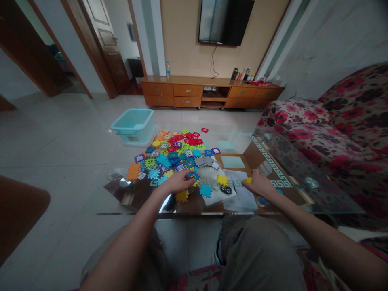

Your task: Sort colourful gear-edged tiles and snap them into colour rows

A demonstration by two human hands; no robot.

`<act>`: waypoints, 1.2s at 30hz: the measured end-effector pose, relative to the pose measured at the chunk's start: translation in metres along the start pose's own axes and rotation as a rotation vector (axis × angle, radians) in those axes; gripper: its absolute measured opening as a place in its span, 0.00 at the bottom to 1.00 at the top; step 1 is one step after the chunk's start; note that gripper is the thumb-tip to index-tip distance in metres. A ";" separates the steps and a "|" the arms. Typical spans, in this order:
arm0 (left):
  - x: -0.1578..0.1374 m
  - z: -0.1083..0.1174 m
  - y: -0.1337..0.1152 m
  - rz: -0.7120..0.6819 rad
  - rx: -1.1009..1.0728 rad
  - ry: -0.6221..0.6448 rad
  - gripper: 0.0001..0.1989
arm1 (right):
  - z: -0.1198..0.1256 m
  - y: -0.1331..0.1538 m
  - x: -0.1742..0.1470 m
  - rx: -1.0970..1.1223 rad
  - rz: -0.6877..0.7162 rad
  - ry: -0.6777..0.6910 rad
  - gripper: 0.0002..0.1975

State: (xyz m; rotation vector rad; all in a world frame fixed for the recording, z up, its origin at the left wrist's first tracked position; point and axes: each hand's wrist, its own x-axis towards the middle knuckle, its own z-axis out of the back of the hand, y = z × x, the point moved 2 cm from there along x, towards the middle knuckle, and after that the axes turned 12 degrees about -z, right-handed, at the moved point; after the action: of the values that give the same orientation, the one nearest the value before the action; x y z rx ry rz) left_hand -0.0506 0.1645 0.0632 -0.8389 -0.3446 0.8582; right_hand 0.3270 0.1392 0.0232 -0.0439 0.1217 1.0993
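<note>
My left hand is at the near edge of a pile of colourful plastic interlocking tiles. Its thumb and fingers close around the edge of a blue tile, with some yellow showing beside it. My right hand, farther right over the table, pinches a small yellow tile between thumb and fingers. Between the hands lie another yellow tile and a light blue tile. One more yellow tile sits below my left hand.
The glass table has a patterned border and a shelf beneath, with papers showing near the tiles. A turquoise plastic bin stands at the far left. A flowered sofa is on the right; a wooden TV cabinet lines the wall.
</note>
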 end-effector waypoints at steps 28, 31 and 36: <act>-0.002 0.001 -0.002 0.008 0.011 0.005 0.30 | 0.004 -0.004 0.002 -0.017 0.005 0.019 0.32; -0.002 0.002 -0.004 0.009 0.013 0.009 0.30 | 0.013 -0.012 0.011 0.014 0.065 0.034 0.30; -0.002 0.003 -0.007 0.019 0.014 0.012 0.30 | 0.030 -0.020 0.011 0.012 0.435 0.118 0.32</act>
State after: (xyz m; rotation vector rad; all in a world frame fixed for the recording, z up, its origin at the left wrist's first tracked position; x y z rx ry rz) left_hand -0.0501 0.1616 0.0713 -0.8348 -0.3198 0.8718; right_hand 0.3522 0.1430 0.0511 -0.0735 0.2523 1.5306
